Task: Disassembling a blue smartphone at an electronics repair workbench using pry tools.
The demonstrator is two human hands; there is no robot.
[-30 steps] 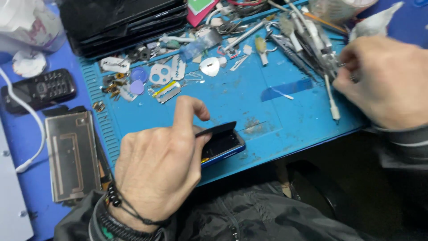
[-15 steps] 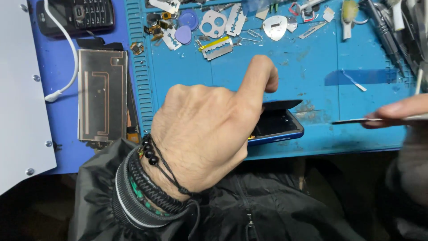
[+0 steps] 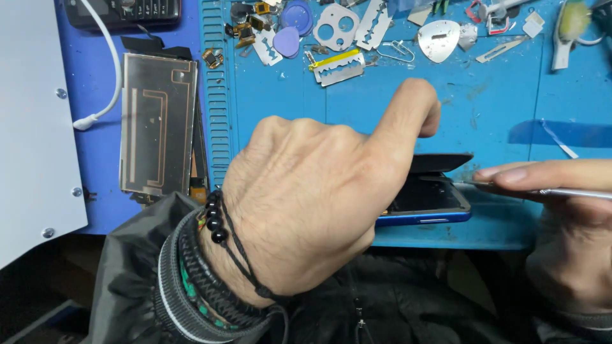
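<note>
My left hand [image 3: 312, 191] grips a blue-edged smartphone [image 3: 426, 205] at the near edge of the blue work mat [image 3: 484, 108], index finger raised. The phone's dark screen panel [image 3: 440, 162] is lifted partly away from the body. My right hand [image 3: 561, 210] comes in from the right holding a thin metal pry tool [image 3: 510, 186], its tip at the gap between panel and body. Most of the phone is hidden under my left hand. Black bead bracelets sit on my left wrist.
A phone back panel with copper coil traces [image 3: 156, 124] lies at left, beside a white cable [image 3: 102, 95] and a white board [image 3: 32, 114]. A keypad phone [image 3: 124, 9] is top left. Razor blades [image 3: 338, 67], picks, small metal parts and clips litter the mat's far side.
The view has dropped closer over the phone. My right hand left the tool pile at the far right and brought the thin tool to the phone's open edge. My left hand kept its grip.
</note>
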